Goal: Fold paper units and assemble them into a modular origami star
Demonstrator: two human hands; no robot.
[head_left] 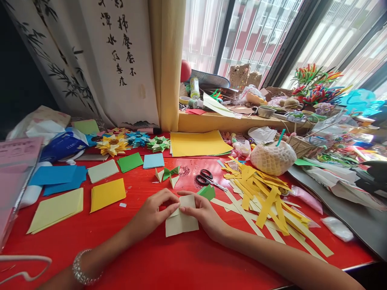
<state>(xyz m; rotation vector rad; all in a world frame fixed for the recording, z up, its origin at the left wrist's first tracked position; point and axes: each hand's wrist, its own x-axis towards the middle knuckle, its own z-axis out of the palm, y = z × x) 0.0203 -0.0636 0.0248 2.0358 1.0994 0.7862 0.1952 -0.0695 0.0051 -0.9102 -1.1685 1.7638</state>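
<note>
Red table (157, 257) fills the frame, with scissors (208, 179) above centre. Both hands, left (152, 213) and right (204, 213), pinch the cream paper (181, 223) at centre, mid-fold. Pressing that crease flat probably needs steady fingertips.

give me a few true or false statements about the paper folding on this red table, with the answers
1. Both hands, left hand and right hand, press on a cream paper square. True.
2. The scissors lie left of the hands. False: they lie beyond the right hand, near the yellow paper strips.
3. A bracelet is on the left wrist. True.
4. The table is blue. False: it is red.
5. The paper being folded is green. False: it is cream.
</note>
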